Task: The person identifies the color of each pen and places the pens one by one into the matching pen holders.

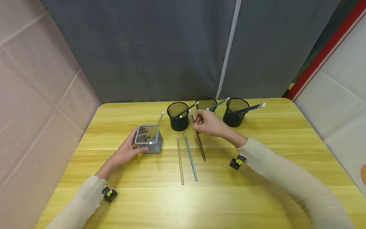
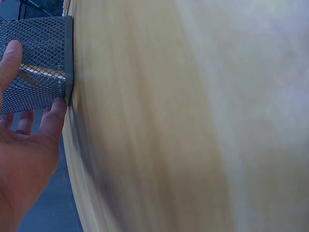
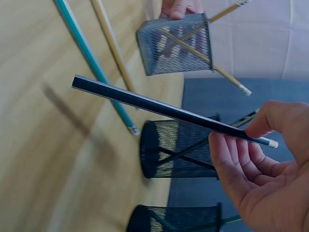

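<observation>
My left hand (image 1: 130, 148) holds the square grey mesh pencil holder (image 1: 155, 148) from its left side, thumb on the near wall and fingers behind. Two yellow pencils (image 3: 226, 79) lean crosswise inside it. Between thumb and fingertips, my right hand (image 1: 211, 123) pinches a black pencil (image 3: 149, 105) near its eraser end. The pencil is raised off the table, eraser up and its other end pointing down toward me. Close by its eraser stands a round black mesh cup (image 1: 179, 124) with black pencils in it.
A gold pencil (image 1: 180, 160) and a teal pencil (image 1: 190, 157) lie side by side on the wooden table (image 1: 137, 197). Farther right stand a round cup (image 1: 206, 98) with teal pencils and another cup (image 1: 232, 121) with dark blue pencils. A grey curtain (image 1: 143, 57) hangs behind the table.
</observation>
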